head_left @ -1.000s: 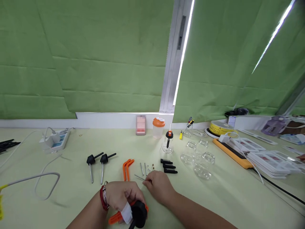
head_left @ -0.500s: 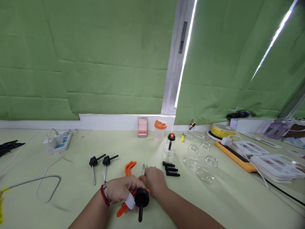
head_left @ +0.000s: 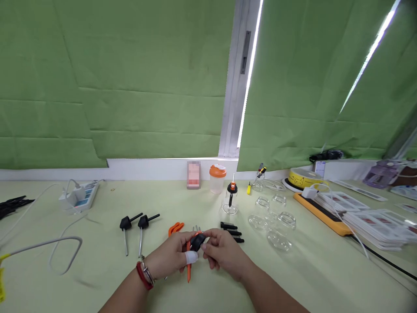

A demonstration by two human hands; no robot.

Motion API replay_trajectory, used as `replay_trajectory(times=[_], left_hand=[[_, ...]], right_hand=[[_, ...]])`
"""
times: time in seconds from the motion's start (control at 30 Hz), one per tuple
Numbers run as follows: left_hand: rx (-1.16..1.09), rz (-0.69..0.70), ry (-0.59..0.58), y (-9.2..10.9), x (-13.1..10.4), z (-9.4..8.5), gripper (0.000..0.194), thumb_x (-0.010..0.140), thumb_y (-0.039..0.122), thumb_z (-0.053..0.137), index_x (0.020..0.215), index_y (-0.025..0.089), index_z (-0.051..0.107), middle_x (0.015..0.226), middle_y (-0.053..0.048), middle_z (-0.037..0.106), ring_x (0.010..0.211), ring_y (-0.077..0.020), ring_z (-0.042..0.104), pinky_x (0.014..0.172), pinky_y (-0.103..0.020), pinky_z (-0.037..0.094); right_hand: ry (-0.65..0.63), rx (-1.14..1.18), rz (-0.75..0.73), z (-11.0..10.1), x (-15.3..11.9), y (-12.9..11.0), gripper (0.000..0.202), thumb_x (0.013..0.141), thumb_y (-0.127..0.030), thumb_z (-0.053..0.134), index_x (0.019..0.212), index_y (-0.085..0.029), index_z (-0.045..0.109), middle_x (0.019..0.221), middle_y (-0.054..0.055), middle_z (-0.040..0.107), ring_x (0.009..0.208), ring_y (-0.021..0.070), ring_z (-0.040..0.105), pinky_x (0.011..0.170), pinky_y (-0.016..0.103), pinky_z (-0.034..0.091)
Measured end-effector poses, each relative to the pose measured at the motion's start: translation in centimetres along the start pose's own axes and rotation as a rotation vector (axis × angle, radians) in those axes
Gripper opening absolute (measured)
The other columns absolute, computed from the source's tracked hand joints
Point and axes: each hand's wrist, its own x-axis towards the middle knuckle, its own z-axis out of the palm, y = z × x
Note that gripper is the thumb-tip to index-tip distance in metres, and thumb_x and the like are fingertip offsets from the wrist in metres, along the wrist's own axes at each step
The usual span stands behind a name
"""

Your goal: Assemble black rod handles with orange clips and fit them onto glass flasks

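In front of me, my left hand [head_left: 171, 256], with white tape on a finger, grips a black round cap [head_left: 196, 241] together with an orange handle piece [head_left: 189, 273] that points down towards me. My right hand [head_left: 226, 256] pinches the cap's right side. Fingers hide much of both parts. Just beyond my hands, more orange handles [head_left: 176, 228] lie on the table, and thin metal rod tips stick up. To the left are two black caps [head_left: 125, 222] with stems and metal rods. Black ribbed pieces [head_left: 229, 225] lie right of my right hand.
Several clear glass vessels [head_left: 279, 240] stand at the right. Behind them are a glass bottle [head_left: 230, 208] with a black and orange top and an orange-lidded cup [head_left: 217, 179]. A yellow power strip [head_left: 321, 219] and stacked white cards lie farther right; cables cross the left side.
The black cap has turned and moved away from me, its stem no longer pointing at me. My right hand has come back from the metal rods onto the cap.
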Motion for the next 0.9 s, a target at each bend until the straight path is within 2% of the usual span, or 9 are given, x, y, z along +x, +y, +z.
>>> replay_trajectory(times=[0.07, 0.1, 0.13, 0.2, 0.27, 0.4, 0.63, 0.8, 0.9], left_hand=[[0.061, -0.015, 0.097, -0.5, 0.1, -0.5, 0.018, 0.077, 0.030, 0.054, 0.091, 0.019, 0.060, 0.062, 0.006, 0.044, 0.047, -0.0081, 0.040, 0.045, -0.021, 0.039], [0.125, -0.037, 0.181, -0.8, 0.1, -1.0, 0.020, 0.079, 0.032, 0.052, 0.090, 0.018, 0.061, 0.062, 0.006, 0.045, 0.047, -0.0089, 0.042, 0.045, -0.022, 0.039], [0.209, -0.072, 0.291, -1.2, 0.1, -1.7, 0.023, 0.081, 0.034, 0.049, 0.092, 0.017, 0.061, 0.062, 0.005, 0.048, 0.048, -0.0102, 0.044, 0.047, -0.023, 0.040], [0.454, -0.149, 0.620, -1.9, 0.2, -3.1, 0.027, 0.084, 0.034, 0.043, 0.095, 0.017, 0.062, 0.068, 0.001, 0.057, 0.060, -0.0150, 0.054, 0.057, -0.025, 0.044], [0.544, -0.226, 0.753, -2.7, 0.3, -4.4, 0.030, 0.087, 0.028, 0.036, 0.093, 0.016, 0.062, 0.077, -0.005, 0.062, 0.072, -0.0193, 0.057, 0.064, -0.028, 0.044], [0.704, -0.365, 0.779, -4.3, 0.8, -5.6, 0.028, 0.086, 0.022, 0.034, 0.077, 0.014, 0.060, 0.074, -0.010, 0.064, 0.070, -0.0230, 0.059, 0.062, -0.031, 0.041], [0.875, -0.454, 0.737, -5.5, 1.7, -5.0, 0.031, 0.087, 0.028, 0.034, 0.081, 0.015, 0.062, 0.082, -0.015, 0.067, 0.076, -0.0281, 0.064, 0.061, -0.034, 0.042], [0.930, -0.414, 0.762, -4.6, 1.6, -4.6, 0.042, 0.090, 0.030, 0.029, 0.079, 0.012, 0.065, 0.093, -0.020, 0.064, 0.092, -0.0331, 0.060, 0.070, -0.040, 0.045], [0.938, -0.288, 0.756, -3.5, 1.2, -3.4, 0.046, 0.094, 0.032, 0.022, 0.101, 0.012, 0.063, 0.105, -0.017, 0.062, 0.105, -0.0293, 0.055, 0.082, -0.039, 0.043]], right_hand=[[0.104, 0.073, -0.012, -0.9, 0.5, -0.4, 0.044, 0.069, -0.039, 0.068, 0.103, -0.013, 0.056, 0.062, -0.002, 0.059, 0.041, 0.0082, 0.048, 0.038, 0.020, 0.034], [0.180, 0.115, -0.032, -1.5, 0.7, -0.7, 0.045, 0.068, -0.039, 0.069, 0.102, -0.013, 0.055, 0.061, -0.002, 0.059, 0.042, 0.0083, 0.048, 0.039, 0.020, 0.035], [0.259, 0.162, -0.057, -2.2, 0.8, -0.9, 0.046, 0.067, -0.039, 0.070, 0.102, -0.013, 0.055, 0.061, -0.002, 0.059, 0.043, 0.0084, 0.048, 0.040, 0.020, 0.035], [0.393, 0.264, -0.107, -3.5, 1.0, -1.4, 0.045, 0.068, -0.040, 0.070, 0.101, -0.015, 0.054, 0.062, -0.002, 0.059, 0.046, 0.0084, 0.049, 0.042, 0.020, 0.035], [0.450, 0.341, -0.125, -4.5, 1.1, -1.6, 0.044, 0.067, -0.040, 0.072, 0.100, -0.015, 0.054, 0.062, -0.002, 0.059, 0.047, 0.0083, 0.048, 0.042, 0.020, 0.034], [0.450, 0.359, -0.125, -5.1, 1.0, -1.5, 0.045, 0.066, -0.040, 0.073, 0.100, -0.016, 0.055, 0.062, -0.001, 0.060, 0.046, 0.0086, 0.048, 0.042, 0.020, 0.032], [0.363, 0.263, -0.083, -3.6, 0.9, -1.0, 0.048, 0.067, -0.041, 0.071, 0.103, -0.015, 0.054, 0.062, -0.001, 0.061, 0.046, 0.0087, 0.049, 0.042, 0.020, 0.034], [0.321, 0.240, -0.078, -2.8, 1.0, -0.8, 0.048, 0.067, -0.041, 0.070, 0.102, -0.014, 0.053, 0.061, -0.002, 0.060, 0.045, 0.0086, 0.048, 0.042, 0.021, 0.034], [0.319, 0.228, -0.066, -2.4, 1.1, -0.5, 0.048, 0.066, -0.042, 0.070, 0.101, -0.015, 0.052, 0.061, -0.003, 0.059, 0.045, 0.0088, 0.048, 0.041, 0.021, 0.034]])
